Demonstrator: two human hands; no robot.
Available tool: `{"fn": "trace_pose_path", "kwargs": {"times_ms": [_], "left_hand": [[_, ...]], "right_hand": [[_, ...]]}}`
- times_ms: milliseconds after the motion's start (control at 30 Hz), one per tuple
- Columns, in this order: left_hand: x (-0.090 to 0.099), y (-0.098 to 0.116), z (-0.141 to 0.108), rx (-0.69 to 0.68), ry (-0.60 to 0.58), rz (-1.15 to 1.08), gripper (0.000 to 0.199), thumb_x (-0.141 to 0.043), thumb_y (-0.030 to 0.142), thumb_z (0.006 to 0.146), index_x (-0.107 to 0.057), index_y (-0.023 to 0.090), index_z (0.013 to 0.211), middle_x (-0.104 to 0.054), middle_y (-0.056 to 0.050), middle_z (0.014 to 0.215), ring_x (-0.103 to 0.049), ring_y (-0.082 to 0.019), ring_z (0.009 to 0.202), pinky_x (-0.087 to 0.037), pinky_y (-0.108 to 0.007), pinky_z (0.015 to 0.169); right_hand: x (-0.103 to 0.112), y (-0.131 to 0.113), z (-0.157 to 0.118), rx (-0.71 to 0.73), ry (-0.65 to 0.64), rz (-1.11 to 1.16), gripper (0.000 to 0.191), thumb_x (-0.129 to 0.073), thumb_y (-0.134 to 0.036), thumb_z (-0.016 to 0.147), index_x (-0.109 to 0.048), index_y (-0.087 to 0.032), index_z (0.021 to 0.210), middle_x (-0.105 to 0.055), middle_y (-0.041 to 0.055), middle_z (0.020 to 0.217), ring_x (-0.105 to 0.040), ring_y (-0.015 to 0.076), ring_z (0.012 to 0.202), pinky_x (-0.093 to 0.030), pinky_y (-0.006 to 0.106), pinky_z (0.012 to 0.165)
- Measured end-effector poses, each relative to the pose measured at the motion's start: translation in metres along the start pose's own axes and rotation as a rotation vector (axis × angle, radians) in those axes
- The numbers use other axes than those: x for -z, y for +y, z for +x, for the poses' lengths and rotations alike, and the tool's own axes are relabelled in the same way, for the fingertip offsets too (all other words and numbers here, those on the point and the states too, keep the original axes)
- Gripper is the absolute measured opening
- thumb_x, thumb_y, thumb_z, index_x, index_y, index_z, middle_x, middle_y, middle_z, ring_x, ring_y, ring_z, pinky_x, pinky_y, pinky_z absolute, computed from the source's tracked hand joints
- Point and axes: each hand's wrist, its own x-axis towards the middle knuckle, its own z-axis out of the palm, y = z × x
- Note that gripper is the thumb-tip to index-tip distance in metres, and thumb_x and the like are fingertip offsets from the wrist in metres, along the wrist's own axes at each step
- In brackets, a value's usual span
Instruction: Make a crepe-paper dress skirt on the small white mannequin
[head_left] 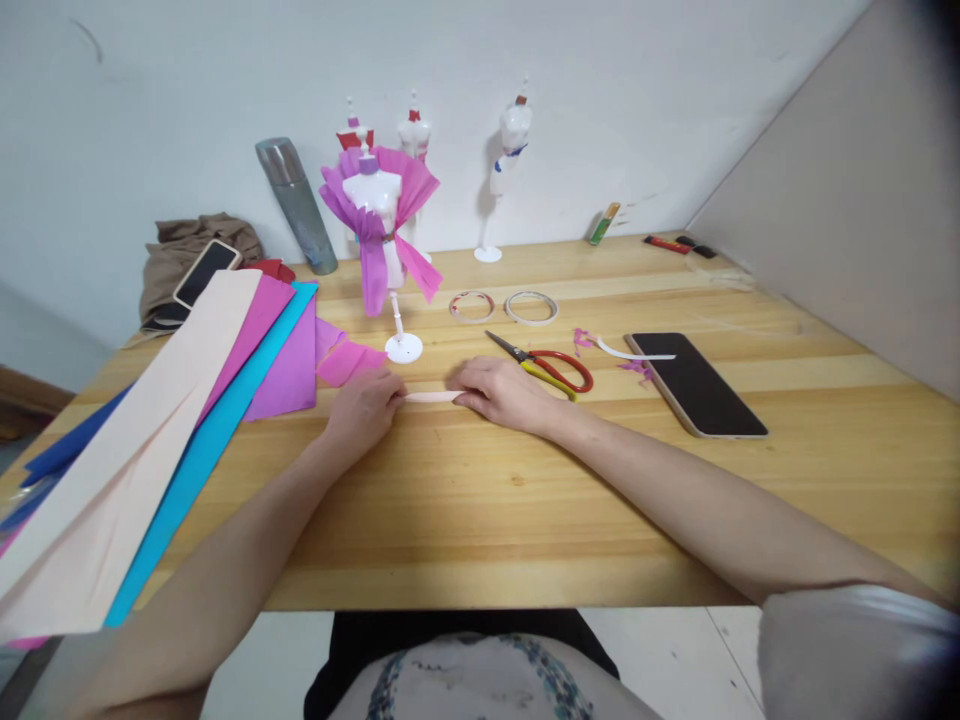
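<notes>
Closed pinches of the left hand (366, 405) and right hand (496, 388) secured the pale pink strip (431, 397) at opposite ends above the table (517, 540), apparently to keep it straight. Scissors (527, 357) lay beside the right hand, presumably for easy reach.

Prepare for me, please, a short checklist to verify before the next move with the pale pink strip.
1. Pale pink strip held from both sides: ok, it spans from the left hand to the right hand.
2. Strip ends even: cannot tell, the hands cover them.
3. Scissors put down: ok, they lie on the table beside the right hand.
4. Nearest dress form upright: ok, it stands on its round base.
5. Phone at the right uncovered: not ok, a white strip lies partly over it.
</notes>
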Motion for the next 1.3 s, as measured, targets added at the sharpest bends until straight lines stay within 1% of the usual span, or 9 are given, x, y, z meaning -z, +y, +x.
{"fn": "trace_pose_path", "kwargs": {"times_ms": [133,333,467,600,733,800,1000,1200,1300], "left_hand": [[0.001,0.006,-0.003,-0.036,0.006,0.124,0.025,-0.047,0.016,0.093,-0.067,0.016,0.077,-0.068,-0.009,0.1,-0.057,-0.021,0.087,-0.03,-0.031,0.062],[0.001,0.014,-0.005,-0.008,-0.125,0.274,0.03,-0.038,0.006,0.09,-0.067,0.016,0.087,-0.065,-0.01,0.102,-0.051,-0.018,0.071,-0.02,-0.032,0.056],[0.004,0.021,-0.006,0.028,-0.14,0.282,0.034,-0.036,-0.001,0.086,-0.065,0.013,0.095,-0.063,-0.012,0.099,-0.053,-0.019,0.072,-0.024,-0.033,0.056],[0.003,0.026,-0.007,0.013,-0.079,0.253,0.029,-0.038,0.001,0.087,-0.064,0.012,0.095,-0.062,-0.013,0.095,-0.056,-0.021,0.078,-0.032,-0.032,0.06],[-0.002,0.023,-0.009,-0.035,0.014,0.173,0.018,-0.046,0.01,0.089,-0.063,0.013,0.085,-0.062,-0.012,0.09,-0.057,-0.02,0.076,-0.038,-0.031,0.064],[-0.004,0.02,-0.009,-0.06,0.048,0.091,0.019,-0.049,0.018,0.092,-0.063,0.015,0.081,-0.063,-0.01,0.087,-0.057,-0.019,0.076,-0.041,-0.03,0.066],[-0.006,0.011,-0.007,-0.023,0.081,-0.115,0.027,-0.055,0.024,0.093,-0.064,0.016,0.068,-0.059,-0.002,0.074,-0.056,-0.015,0.072,-0.04,-0.028,0.068],[-0.005,0.013,-0.008,-0.089,0.058,-0.13,0.019,-0.059,0.023,0.092,-0.074,0.017,0.083,-0.063,-0.003,0.081,-0.058,-0.015,0.076,-0.039,-0.027,0.068],[-0.006,0.013,-0.008,-0.107,0.039,-0.097,0.021,-0.056,0.024,0.093,-0.075,0.018,0.085,-0.064,-0.003,0.082,-0.058,-0.016,0.076,-0.038,-0.027,0.067]], "right_hand": [[-0.001,-0.003,0.001,0.043,0.035,0.004,0.017,-0.057,-0.023,0.096,-0.071,-0.015,0.091,-0.071,0.0111,0.088,-0.063,0.0231,0.089,-0.049,0.034,0.079],[0.0,-0.007,0.001,0.035,0.055,0.021,0.015,-0.058,-0.022,0.094,-0.07,-0.016,0.085,-0.068,0.0094,0.086,-0.06,0.0215,0.085,-0.047,0.032,0.075],[0.0,-0.01,0.0,0.018,0.065,0.041,0.015,-0.059,-0.02,0.093,-0.069,-0.017,0.083,-0.067,0.0079,0.082,-0.06,0.0206,0.084,-0.046,0.031,0.074],[0.0,-0.011,0.001,0.011,0.073,0.062,0.015,-0.058,-0.019,0.093,-0.069,-0.017,0.082,-0.067,0.0074,0.081,-0.06,0.0199,0.083,-0.046,0.031,0.074],[0.001,-0.011,0.002,-0.001,0.08,0.099,0.015,-0.058,-0.019,0.093,-0.069,-0.017,0.083,-0.068,0.008,0.081,-0.061,0.0206,0.083,-0.047,0.032,0.076],[0.002,-0.012,0.002,-0.006,0.082,0.106,0.016,-0.057,-0.019,0.093,-0.069,-0.017,0.082,-0.067,0.0077,0.079,-0.06,0.0206,0.081,-0.047,0.032,0.074],[0.003,-0.013,0.001,-0.038,0.088,0.161,0.015,-0.059,-0.019,0.091,-0.069,-0.018,0.08,-0.066,0.0062,0.077,-0.06,0.019,0.078,-0.047,0.031,0.073],[0.0,-0.011,0.001,-0.093,0.132,0.199,0.011,-0.063,-0.016,0.086,-0.066,-0.017,0.076,-0.063,0.0033,0.072,-0.058,0.0166,0.071,-0.045,0.029,0.068],[0.001,-0.011,0.001,-0.102,0.1,0.204,0.008,-0.062,-0.015,0.086,-0.069,-0.017,0.085,-0.064,0.0033,0.074,-0.059,0.0165,0.072,-0.045,0.029,0.069]]}}
